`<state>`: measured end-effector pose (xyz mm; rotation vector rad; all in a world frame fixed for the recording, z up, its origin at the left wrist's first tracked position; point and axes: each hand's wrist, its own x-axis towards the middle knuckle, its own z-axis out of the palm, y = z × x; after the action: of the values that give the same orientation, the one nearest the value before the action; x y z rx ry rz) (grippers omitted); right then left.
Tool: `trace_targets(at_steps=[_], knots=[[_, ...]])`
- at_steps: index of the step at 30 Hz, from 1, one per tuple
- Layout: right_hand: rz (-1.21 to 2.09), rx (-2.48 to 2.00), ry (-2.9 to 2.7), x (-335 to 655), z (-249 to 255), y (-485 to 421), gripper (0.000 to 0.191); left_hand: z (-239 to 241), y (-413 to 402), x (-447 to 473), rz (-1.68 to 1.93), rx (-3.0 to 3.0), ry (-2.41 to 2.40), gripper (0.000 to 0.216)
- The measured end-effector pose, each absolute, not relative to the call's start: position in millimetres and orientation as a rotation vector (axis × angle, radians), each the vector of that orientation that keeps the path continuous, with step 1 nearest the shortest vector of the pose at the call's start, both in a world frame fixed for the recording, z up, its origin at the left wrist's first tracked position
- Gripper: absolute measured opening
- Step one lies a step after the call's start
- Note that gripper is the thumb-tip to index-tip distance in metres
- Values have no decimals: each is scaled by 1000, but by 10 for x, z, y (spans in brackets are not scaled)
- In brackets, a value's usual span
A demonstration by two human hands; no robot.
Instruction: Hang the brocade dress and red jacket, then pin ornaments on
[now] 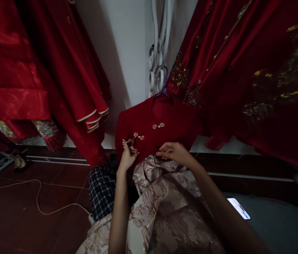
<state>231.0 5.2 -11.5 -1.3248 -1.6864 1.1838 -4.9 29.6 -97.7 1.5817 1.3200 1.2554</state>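
A dark red jacket (145, 114) hangs in front of me on a purple hanger (162, 92). A pair of gold and pearl flower clasps (158, 126) sits on its chest below the neckline. My left hand (128, 157) pinches some similar beaded flower clasps (133, 139), held against the jacket's left side. Lower down and to the right, my right hand (174, 152) has its fingertips together at the jacket's front; something small and shiny shows at them, too small to name. Under both hands, a pink and beige patterned brocade cloth (162, 201) spreads over my lap.
Red garments (72, 70) hang at the left, and a red gown (225, 88) with gold embroidery hangs at the right. A lit phone (238, 208) lies on a grey surface (278, 222). A white cable (40, 197) crosses the tiled floor. Shoes (19, 162) stand at the far left.
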Motion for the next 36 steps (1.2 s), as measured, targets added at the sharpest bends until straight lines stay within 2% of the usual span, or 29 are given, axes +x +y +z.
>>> trace_targets(at_steps=[5,12,16,20,22,25,29,33,36], knots=[[1183,-1332,-1697,2314,-113,50,32,-978,285,-55,1173,1609,1313,114],[1193,-1322,-1705,2320,-103,49,33,-1016,286,40,1257,1751,1443,112],[1200,-1330,-1703,2328,-113,60,33,-954,241,5,1129,1793,1498,94],[1193,-1324,-1655,2332,-135,74,34,-680,114,-205,1007,1865,1522,69],[1164,-1324,-1633,2315,-144,77,34,-492,27,-297,1063,1903,1424,55],[1125,-1298,-1625,2264,-148,71,35,-286,-68,-292,1227,1871,1313,46],[1155,-1248,-1579,2191,-150,57,37,-319,-45,-6,1217,1771,1230,31],[1210,-1213,-1581,2177,-154,53,38,-497,35,264,991,1649,884,42],[1262,-1226,-1637,2190,-161,52,36,-551,61,288,990,1537,804,46]])
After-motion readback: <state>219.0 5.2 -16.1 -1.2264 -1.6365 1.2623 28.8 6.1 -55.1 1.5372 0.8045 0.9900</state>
